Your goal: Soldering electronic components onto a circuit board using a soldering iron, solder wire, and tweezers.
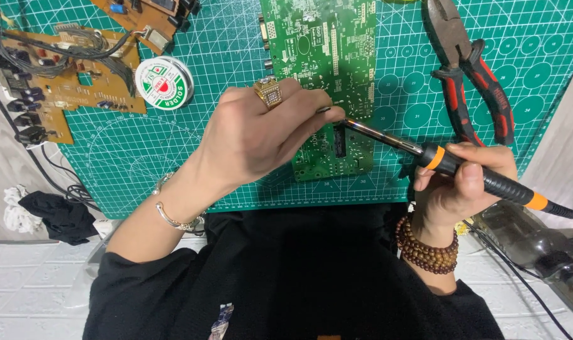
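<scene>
Meanwhile right hand (pixel 459 182) grips soldering iron (pixel 437 157), left hand (pixel 261 135) pinches at green board (pixel 324 63) near round white-labelled solder spool (pixel 164 82).

A table (pixel 41 264) with a white, brick-like surface carries a green cutting mat (pixel 173 145) printed with a white grid and circles. On the mat lies a green circuit board (pixel 324 56) in the middle – its lower part is partly covered. To the left lie a brown circuit board (pixel 72 82) with black wires, touching the mat's left edge, and just beside it a small round spool of solder (pixel 164 82). A second brown board (pixel 145 19) lies at the top edge. At the right lie pliers (pixel 472 75) with red and black handles. On the table itself, left of the mat – a black cloth (pixel 56 217) and a white one (pixel 11 208).
</scene>
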